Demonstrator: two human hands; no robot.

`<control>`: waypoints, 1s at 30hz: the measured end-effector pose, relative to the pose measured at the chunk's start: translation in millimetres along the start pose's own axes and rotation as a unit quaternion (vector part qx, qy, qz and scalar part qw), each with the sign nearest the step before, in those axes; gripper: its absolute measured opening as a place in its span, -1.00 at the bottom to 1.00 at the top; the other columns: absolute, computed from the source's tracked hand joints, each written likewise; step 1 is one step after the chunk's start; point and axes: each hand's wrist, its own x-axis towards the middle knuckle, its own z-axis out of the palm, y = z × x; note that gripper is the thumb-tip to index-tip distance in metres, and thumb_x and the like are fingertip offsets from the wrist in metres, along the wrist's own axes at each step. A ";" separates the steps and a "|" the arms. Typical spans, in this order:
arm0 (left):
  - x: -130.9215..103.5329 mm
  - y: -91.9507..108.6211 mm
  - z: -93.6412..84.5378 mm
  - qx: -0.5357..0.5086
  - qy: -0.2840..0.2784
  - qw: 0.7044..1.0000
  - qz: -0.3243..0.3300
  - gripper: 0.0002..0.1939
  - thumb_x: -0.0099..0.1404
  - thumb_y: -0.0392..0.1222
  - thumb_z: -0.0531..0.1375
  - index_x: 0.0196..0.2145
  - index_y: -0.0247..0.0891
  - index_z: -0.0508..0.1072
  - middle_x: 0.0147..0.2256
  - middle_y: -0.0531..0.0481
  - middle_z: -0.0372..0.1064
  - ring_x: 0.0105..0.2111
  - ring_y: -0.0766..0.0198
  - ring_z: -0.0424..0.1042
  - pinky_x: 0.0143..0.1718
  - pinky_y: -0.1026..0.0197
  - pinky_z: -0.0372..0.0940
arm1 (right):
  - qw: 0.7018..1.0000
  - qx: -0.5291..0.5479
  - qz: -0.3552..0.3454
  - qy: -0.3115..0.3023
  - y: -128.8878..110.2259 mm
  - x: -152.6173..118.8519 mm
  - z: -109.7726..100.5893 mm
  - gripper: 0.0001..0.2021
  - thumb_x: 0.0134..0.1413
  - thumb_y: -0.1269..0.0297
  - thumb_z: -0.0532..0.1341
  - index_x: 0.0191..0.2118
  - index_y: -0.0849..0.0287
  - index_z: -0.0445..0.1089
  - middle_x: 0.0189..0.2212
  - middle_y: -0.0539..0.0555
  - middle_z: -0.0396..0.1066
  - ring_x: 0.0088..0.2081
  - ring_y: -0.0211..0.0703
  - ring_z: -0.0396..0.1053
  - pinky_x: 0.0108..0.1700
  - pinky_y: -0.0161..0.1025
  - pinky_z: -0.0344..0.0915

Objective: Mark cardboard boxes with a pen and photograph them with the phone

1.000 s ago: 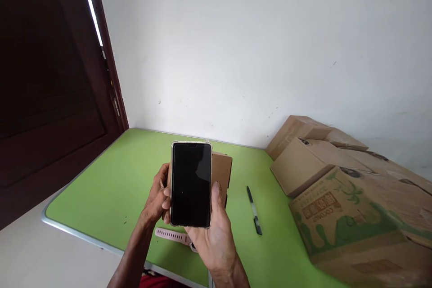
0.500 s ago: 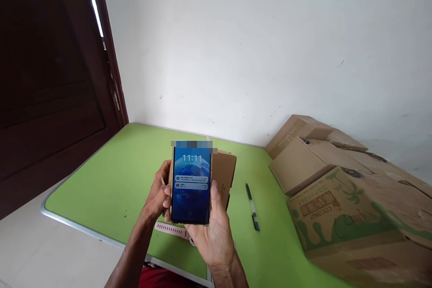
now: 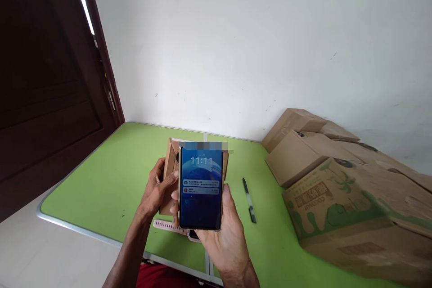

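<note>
The left hand curls around the left edge of a smartphone, its thumb laid across toward the glass, while the right hand cups the phone from below and from the right, thumb pressed along the right edge; both hands are closed on it. The phone is held upright above the near middle of the bench, screen toward the camera. It is a slim dark slab with rounded corners and a glossy face, lit in blue, showing 11:11 in pale digits and two white notification bars beneath; its top strip is blurred. At far left stands a dark brown wooden door, with a bright slit along its edge. The bench has a flat matte green top and a pale metal rim. Directly behind the phone, and partly hidden by it and the left hand, is a small brown cardboard box. Under the hands lies a pink ridged watch strap, mostly covered. To the right lies a black pen, well clear of the hands, then a row of large corrugated cartons, the nearest printed in green.
</note>
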 end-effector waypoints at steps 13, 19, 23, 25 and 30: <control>2.2 1.1 6.6 -0.020 -0.003 1.000 -0.016 -0.36 0.19 0.16 0.53 0.10 -0.20 0.52 0.07 -0.20 0.60 0.05 -0.11 0.60 -0.01 0.01 0.54 | 0.997 -0.001 -0.070 0.019 -31.2 -28.1 -19.7 -0.33 0.21 -0.42 0.31 0.00 0.13 0.70 -0.11 0.22 0.73 -0.20 0.06 0.67 -0.18 -0.09 0.60; 6.0 -1.2 -0.8 -0.006 0.023 1.000 -0.019 -0.31 0.15 0.19 0.54 0.11 -0.21 0.52 0.08 -0.19 0.56 0.02 -0.10 0.59 -0.05 0.01 0.57 | 0.976 -0.063 -0.087 0.191 -42.1 -47.1 -65.0 -0.31 0.02 -0.44 0.44 -0.03 0.09 0.69 -0.15 0.18 0.75 -0.25 0.12 0.71 -0.29 -0.11 0.59; 8.4 -0.4 -1.5 0.000 0.051 0.998 -0.026 -0.28 0.09 0.22 0.56 0.06 -0.22 0.53 0.04 -0.17 0.56 -0.02 -0.06 0.58 -0.09 0.04 0.56 | 0.938 -0.148 -0.106 0.296 -50.2 -55.0 -105.4 -0.28 -0.04 -0.41 0.49 0.00 0.13 0.66 -0.13 0.20 0.75 -0.18 0.17 0.73 -0.16 -0.05 0.63; 8.1 0.1 0.2 0.002 0.048 0.999 -0.025 -0.29 0.10 0.21 0.56 0.07 -0.21 0.53 0.04 -0.16 0.57 -0.03 -0.04 0.58 -0.10 0.06 0.56 | 0.923 -0.187 -0.093 0.323 -53.7 -55.0 -126.1 -0.25 -0.06 -0.41 0.50 0.00 0.18 0.66 -0.14 0.24 0.74 -0.14 0.23 0.73 -0.11 0.01 0.64; 5.8 -1.5 7.4 -0.006 0.023 1.000 -0.013 -0.34 0.17 0.17 0.54 0.10 -0.20 0.51 0.05 -0.16 0.57 -0.05 -0.01 0.60 -0.11 0.07 0.54 | 0.877 -0.286 -0.047 0.382 -56.1 -46.8 -174.6 -0.32 -0.27 -0.32 0.54 -0.20 0.23 0.67 -0.26 0.25 0.73 -0.09 0.37 0.71 -0.02 0.15 0.62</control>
